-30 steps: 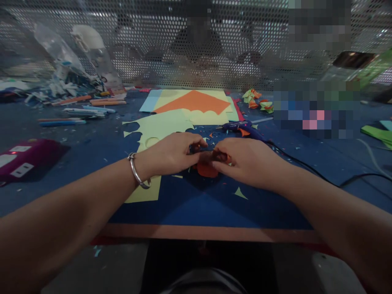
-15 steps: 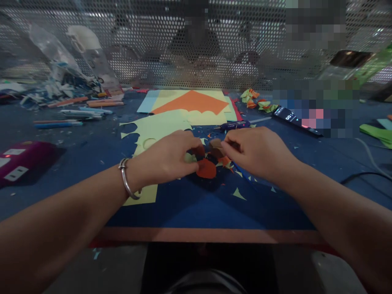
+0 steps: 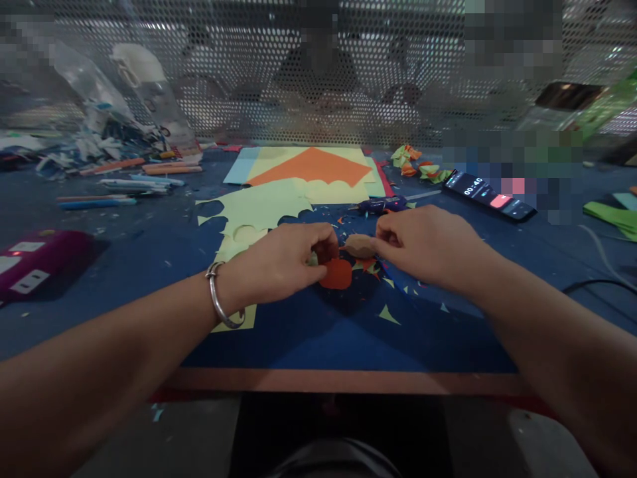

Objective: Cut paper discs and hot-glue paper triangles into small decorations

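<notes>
My left hand (image 3: 286,262), with a silver bangle at the wrist, pinches a rounded orange paper piece (image 3: 337,274) between thumb and fingers. A bit of pale green paper shows inside its curled fingers. My right hand (image 3: 423,239) is closed on one end of a tan, oval, wavy-edged piece (image 3: 360,246), which looks like paper. Both pieces are held close together above the blue table. Underneath and beside them lie orange and pale green scraps (image 3: 367,265). The fingertips of my right hand are partly hidden.
Cut pale green paper (image 3: 259,206) and yellow and orange sheets (image 3: 311,169) lie ahead. Behind my right hand rests a purple glue gun (image 3: 381,204), near a phone (image 3: 490,196). A magenta power strip (image 3: 42,262) sits left, glue sticks (image 3: 144,186) beyond it, and a perforated screen (image 3: 239,86) behind.
My right hand has drawn back to the right with the tan piece, which now lies flatter. My left hand keeps the orange piece. The phone screen has come into view from behind the blur.
</notes>
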`<state>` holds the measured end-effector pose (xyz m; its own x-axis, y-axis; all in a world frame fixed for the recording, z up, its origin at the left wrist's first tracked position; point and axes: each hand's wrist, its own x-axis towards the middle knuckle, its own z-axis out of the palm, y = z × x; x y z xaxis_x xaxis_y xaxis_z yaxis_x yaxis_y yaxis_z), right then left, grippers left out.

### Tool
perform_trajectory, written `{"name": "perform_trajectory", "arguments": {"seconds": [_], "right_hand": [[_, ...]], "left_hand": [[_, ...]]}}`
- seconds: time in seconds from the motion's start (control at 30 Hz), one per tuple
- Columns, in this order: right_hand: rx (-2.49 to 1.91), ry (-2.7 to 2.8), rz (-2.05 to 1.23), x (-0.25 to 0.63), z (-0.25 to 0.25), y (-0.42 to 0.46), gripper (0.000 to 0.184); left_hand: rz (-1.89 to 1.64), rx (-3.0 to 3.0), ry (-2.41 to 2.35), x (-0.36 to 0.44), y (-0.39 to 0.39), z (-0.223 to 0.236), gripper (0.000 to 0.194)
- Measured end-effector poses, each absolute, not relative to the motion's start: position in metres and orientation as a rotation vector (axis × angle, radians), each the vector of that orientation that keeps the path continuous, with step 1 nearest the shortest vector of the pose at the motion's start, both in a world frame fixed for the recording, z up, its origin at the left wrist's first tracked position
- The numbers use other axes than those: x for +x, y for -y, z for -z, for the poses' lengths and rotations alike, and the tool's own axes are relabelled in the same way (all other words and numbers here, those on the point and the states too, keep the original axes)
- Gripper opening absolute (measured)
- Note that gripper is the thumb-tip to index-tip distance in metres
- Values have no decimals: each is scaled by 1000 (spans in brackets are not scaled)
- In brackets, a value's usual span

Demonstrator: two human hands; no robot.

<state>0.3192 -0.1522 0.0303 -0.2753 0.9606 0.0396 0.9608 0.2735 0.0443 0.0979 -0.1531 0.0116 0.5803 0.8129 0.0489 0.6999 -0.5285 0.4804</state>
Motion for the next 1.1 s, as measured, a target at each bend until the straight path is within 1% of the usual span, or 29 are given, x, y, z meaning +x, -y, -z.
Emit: {"name": "perform_trajectory", "arguments": {"seconds": [0.1,0.2,0.3,0.47,0.63,0.73,0.83,0.93,1.1], "right_hand": [[-1895,2610,-15,324,-30,150,24],[-1845,2668,-30,325,-27,149,20],[-1789,2663,-49,323,-25,149,15],[-1747,2680,0,322,-25,150,16],[-1664,2728,41,319,-25,151,17],[-1559,2615,-15,318,-26,154,19],[-1373,2444,-27,317,-27,159,26],[-1241,2411,65,316,-27,166,28],[-1165,2430,254,313,-26,172,31]], "left_hand": [[-560,2338,-1208,96,154,-14,20],[-769,2220,-1214,93,152,-15,13],[-864,1959,-1209,92,150,-14,9],[-901,1551,-1097,97,148,-16,11],[-846,1342,-1038,100,149,-17,8],[-837,1275,-1007,100,150,-15,10],[-836,1225,-951,100,151,-15,12],[-824,1182,-928,101,152,-15,11],[-779,1110,-935,100,151,-16,7]]}}
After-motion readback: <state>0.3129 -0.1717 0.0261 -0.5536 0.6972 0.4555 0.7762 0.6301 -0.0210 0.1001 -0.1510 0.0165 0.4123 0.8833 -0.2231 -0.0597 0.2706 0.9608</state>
